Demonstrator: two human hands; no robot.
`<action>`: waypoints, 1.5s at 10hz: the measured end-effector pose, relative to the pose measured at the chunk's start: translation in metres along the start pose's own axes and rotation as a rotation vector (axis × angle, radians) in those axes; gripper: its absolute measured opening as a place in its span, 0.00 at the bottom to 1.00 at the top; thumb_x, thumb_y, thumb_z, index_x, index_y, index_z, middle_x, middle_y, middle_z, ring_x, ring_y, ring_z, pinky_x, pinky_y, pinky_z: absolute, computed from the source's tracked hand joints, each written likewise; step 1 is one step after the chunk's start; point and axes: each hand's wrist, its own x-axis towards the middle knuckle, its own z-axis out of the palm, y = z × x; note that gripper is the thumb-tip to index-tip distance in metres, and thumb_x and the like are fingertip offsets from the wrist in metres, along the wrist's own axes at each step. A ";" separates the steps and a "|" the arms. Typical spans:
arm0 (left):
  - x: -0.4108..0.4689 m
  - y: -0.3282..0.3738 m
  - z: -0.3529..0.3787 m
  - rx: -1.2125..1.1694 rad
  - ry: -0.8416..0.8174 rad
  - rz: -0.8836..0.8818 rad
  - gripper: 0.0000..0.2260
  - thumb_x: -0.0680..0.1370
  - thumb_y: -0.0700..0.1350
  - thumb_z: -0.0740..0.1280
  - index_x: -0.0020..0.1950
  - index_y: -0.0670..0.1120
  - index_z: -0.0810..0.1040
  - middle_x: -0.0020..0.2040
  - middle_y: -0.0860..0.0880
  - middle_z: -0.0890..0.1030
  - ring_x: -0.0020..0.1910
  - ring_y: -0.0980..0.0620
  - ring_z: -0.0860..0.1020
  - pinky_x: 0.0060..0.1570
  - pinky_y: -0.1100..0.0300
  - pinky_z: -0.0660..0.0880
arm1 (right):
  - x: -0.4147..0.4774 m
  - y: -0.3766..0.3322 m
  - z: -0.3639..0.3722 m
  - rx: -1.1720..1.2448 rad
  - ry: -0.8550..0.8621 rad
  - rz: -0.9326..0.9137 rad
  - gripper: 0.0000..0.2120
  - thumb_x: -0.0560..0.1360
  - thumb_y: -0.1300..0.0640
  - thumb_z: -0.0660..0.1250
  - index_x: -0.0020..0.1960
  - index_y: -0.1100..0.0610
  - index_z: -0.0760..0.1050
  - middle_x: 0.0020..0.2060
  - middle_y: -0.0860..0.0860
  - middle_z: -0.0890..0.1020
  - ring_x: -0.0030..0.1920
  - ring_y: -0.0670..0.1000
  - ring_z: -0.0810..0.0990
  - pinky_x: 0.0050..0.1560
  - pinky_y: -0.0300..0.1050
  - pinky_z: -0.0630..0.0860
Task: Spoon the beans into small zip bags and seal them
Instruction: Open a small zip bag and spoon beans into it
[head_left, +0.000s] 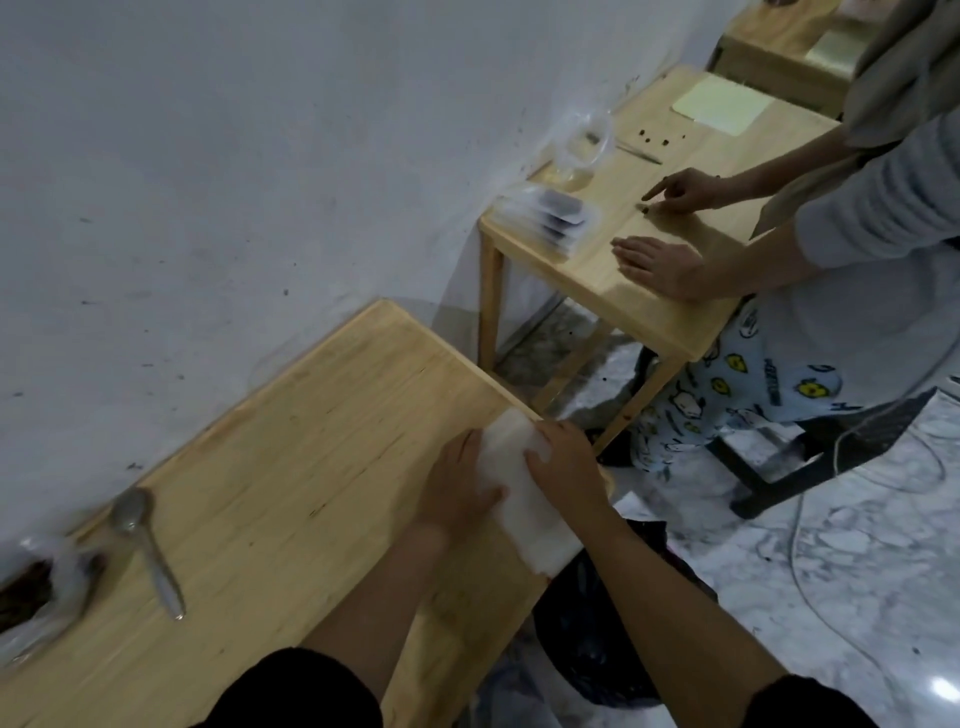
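at the wooden table (291, 467) edge, left hand (457, 491) and right hand (566, 467) flat, fingers straight, pressing white bag stack (535, 525)

No words or numbers can be read here. The light blue pants (737, 379) of the person at 3 o'clock have cartoon pictures printed on them. Some dark letters run down one leg. They also sit near 3 o'clock, just under the edge of the small wooden table (649, 312). The letters are too blurry to make out.
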 end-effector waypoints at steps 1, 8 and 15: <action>-0.001 0.002 0.002 -0.026 0.039 0.000 0.46 0.66 0.69 0.54 0.76 0.41 0.53 0.76 0.43 0.56 0.74 0.45 0.57 0.71 0.55 0.55 | -0.002 -0.004 -0.001 0.046 0.038 -0.020 0.12 0.75 0.60 0.64 0.58 0.62 0.74 0.52 0.57 0.76 0.55 0.56 0.73 0.53 0.45 0.69; -0.065 -0.001 -0.126 -0.565 0.194 0.095 0.05 0.77 0.35 0.64 0.47 0.43 0.78 0.35 0.54 0.83 0.33 0.60 0.79 0.35 0.68 0.72 | 0.000 -0.125 -0.045 0.144 0.015 -0.281 0.07 0.73 0.63 0.67 0.51 0.63 0.78 0.42 0.53 0.79 0.43 0.50 0.77 0.46 0.35 0.73; -0.207 -0.101 -0.221 -0.817 0.779 0.073 0.14 0.72 0.42 0.74 0.56 0.42 0.79 0.54 0.43 0.82 0.54 0.47 0.80 0.57 0.54 0.76 | -0.067 -0.338 0.050 0.745 -0.559 -0.333 0.05 0.71 0.61 0.73 0.45 0.57 0.79 0.41 0.53 0.81 0.40 0.48 0.81 0.41 0.41 0.80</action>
